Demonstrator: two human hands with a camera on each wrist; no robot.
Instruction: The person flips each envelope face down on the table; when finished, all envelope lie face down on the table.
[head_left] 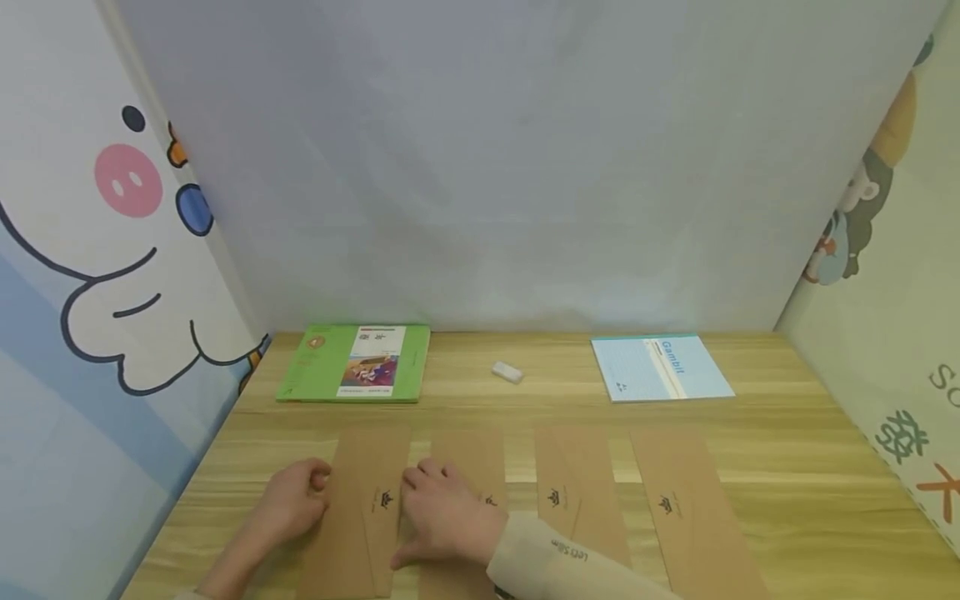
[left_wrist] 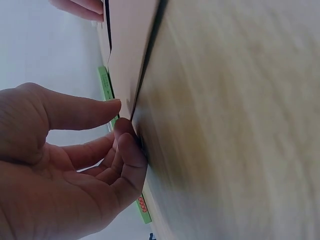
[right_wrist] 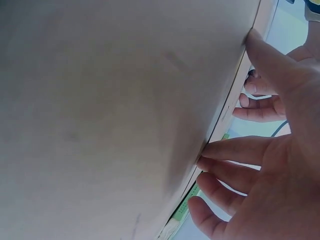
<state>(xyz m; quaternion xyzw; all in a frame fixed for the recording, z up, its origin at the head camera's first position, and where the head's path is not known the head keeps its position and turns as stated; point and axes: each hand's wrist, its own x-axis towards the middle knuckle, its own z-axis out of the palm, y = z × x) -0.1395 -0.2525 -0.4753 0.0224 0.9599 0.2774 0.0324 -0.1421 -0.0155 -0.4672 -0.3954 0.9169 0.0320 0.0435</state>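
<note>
Four brown paper envelopes lie side by side on the wooden table, each with a small dark crown print. At the leftmost envelope [head_left: 350, 508], my left hand [head_left: 296, 502] has its curled fingers and thumb at the left edge, pinching it. In the left wrist view, the thumb [left_wrist: 95, 112] and the bent fingertips [left_wrist: 131, 145] meet close to that edge. My right hand [head_left: 442, 512] is spread along the same envelope's right edge, thumb and fingertips touching down there. The palm and wrist cover part of the second envelope [head_left: 468, 450].
The third envelope [head_left: 573, 458] and the fourth envelope [head_left: 690, 500] lie to the right. Behind stand a green book [head_left: 318, 375] at left, a white eraser [head_left: 507, 372] in the middle and a light blue notebook [head_left: 637, 375] at right. A grey wall [head_left: 487, 183] closes off the table's back.
</note>
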